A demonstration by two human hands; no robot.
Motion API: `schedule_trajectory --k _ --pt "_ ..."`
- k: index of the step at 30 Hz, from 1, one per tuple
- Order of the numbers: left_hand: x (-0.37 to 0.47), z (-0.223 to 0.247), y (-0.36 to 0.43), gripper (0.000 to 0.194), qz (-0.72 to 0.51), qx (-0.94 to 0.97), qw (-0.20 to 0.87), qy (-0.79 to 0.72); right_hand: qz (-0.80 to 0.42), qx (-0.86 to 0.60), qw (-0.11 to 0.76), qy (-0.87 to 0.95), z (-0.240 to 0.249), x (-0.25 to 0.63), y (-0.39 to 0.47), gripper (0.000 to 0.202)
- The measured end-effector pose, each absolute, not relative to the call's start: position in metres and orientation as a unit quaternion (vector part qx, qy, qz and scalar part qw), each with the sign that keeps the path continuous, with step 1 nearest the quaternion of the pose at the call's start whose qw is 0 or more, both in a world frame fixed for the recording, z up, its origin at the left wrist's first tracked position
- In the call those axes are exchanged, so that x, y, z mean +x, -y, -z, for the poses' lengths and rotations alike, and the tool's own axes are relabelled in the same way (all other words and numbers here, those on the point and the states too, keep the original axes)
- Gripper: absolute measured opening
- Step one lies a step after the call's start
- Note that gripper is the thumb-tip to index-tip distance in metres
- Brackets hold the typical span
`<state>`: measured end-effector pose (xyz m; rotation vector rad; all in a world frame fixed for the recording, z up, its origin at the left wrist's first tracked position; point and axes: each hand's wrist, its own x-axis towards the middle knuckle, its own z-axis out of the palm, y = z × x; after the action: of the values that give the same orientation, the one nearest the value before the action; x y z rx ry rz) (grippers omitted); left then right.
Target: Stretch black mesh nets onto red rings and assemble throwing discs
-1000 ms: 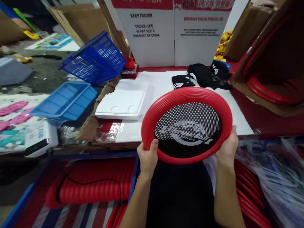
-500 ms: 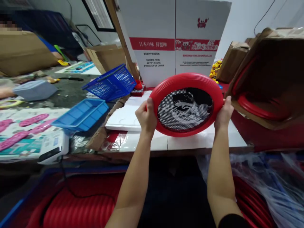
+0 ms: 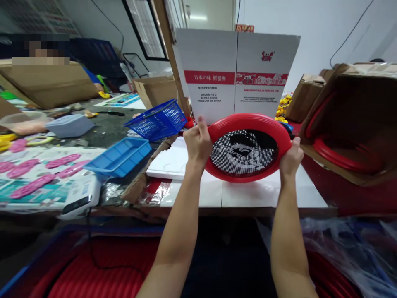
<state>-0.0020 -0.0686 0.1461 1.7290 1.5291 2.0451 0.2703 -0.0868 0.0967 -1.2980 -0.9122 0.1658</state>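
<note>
I hold a red disc (image 3: 248, 121) with a black mesh centre and a white printed logo out in front of me, above the white tabletop (image 3: 248, 194). My left hand (image 3: 196, 141) grips its left rim with the thumb up. My right hand (image 3: 290, 157) grips its right rim. Both arms are stretched forward. The disc is tilted slightly towards me and hides the dark cloth items behind it.
A white "KEEP FROZEN" carton (image 3: 235, 74) stands behind the disc. Two blue baskets (image 3: 158, 120) (image 3: 119, 155) and a white foam tray (image 3: 167, 159) lie to the left. An open cardboard box with red rings (image 3: 347, 153) is at the right. Stacked red discs (image 3: 102, 273) lie below.
I have lifted the disc from close to my body up and away over the table, with arms extended. My view has risen, showing more of the room.
</note>
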Motion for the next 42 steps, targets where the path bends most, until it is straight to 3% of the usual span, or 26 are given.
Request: schedule_trajectory --k 3,7,15,19,23,34,42 --pt "-0.003 -0.14 0.071 0.069 -0.656 0.569 0.009 -0.496 -0.047 -0.553 0.658 0.509 -0.123 0.274 0.092 0.067" --pt "-0.005 -0.139 0.077 0.067 -0.649 0.598 0.001 -0.47 0.03 -0.513 0.668 0.538 -0.151 0.266 0.088 0.065" --pt "-0.007 -0.17 0.093 0.065 -0.566 0.707 -0.053 -0.419 0.022 -0.49 0.733 0.471 -0.12 0.247 0.087 0.061" --pt "-0.005 -0.168 0.096 0.063 -0.596 0.66 -0.083 -0.45 0.005 -0.505 0.646 0.572 -0.132 0.252 0.109 0.056" --pt "0.001 -0.163 0.105 0.053 -0.594 0.668 -0.112 -0.435 0.086 -0.507 0.532 0.673 -0.159 0.246 0.131 0.053" --pt "0.024 -0.179 0.099 0.052 -0.574 0.675 -0.124 -0.447 0.16 -0.522 0.573 0.611 -0.161 0.237 0.103 0.061" --pt "0.054 -0.207 0.063 0.055 -0.51 0.747 -0.077 -0.419 0.096 -0.503 0.532 0.674 -0.191 0.234 0.066 0.054"
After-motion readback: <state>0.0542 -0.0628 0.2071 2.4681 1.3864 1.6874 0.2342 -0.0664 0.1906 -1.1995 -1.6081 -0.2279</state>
